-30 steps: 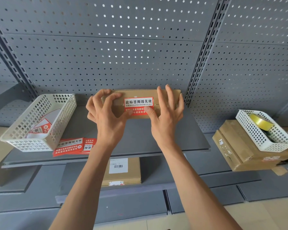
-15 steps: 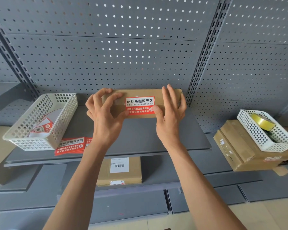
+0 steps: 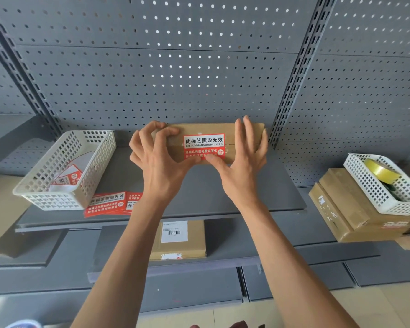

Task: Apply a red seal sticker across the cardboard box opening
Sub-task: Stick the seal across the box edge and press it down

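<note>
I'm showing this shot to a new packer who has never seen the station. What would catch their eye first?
Most striking is the red seal sticker across the seam of the cardboard box at the back of the grey shelf, with the left hand and right hand pressing its lower edge. Next, the spare red stickers lying beside the white basket on the left.

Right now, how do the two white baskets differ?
The left basket sits directly on the shelf and holds red seal stickers; the right basket rests tilted atop stacked cardboard boxes and holds a yellow tape roll. Both are white perforated plastic.
</note>
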A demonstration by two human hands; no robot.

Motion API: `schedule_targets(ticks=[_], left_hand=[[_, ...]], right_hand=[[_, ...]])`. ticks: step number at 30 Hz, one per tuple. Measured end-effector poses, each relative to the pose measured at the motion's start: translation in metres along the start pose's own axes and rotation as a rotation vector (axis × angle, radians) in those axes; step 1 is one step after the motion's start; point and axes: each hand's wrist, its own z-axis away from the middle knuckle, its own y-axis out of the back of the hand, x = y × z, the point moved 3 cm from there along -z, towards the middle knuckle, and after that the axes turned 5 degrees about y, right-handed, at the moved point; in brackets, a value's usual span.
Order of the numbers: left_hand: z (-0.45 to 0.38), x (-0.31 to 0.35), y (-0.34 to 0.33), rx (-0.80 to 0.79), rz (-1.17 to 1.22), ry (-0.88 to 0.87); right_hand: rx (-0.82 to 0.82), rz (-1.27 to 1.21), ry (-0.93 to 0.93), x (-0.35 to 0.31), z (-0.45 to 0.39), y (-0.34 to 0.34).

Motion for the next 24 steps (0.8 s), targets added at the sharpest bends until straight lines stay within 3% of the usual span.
schedule_targets(ticks=[24], left_hand=[[-0.009, -0.008, 0.013, -0.089, 0.078, -0.030]], right_hand=[[-0.026, -0.085, 0.064, 0.011, -0.007, 0.018]])
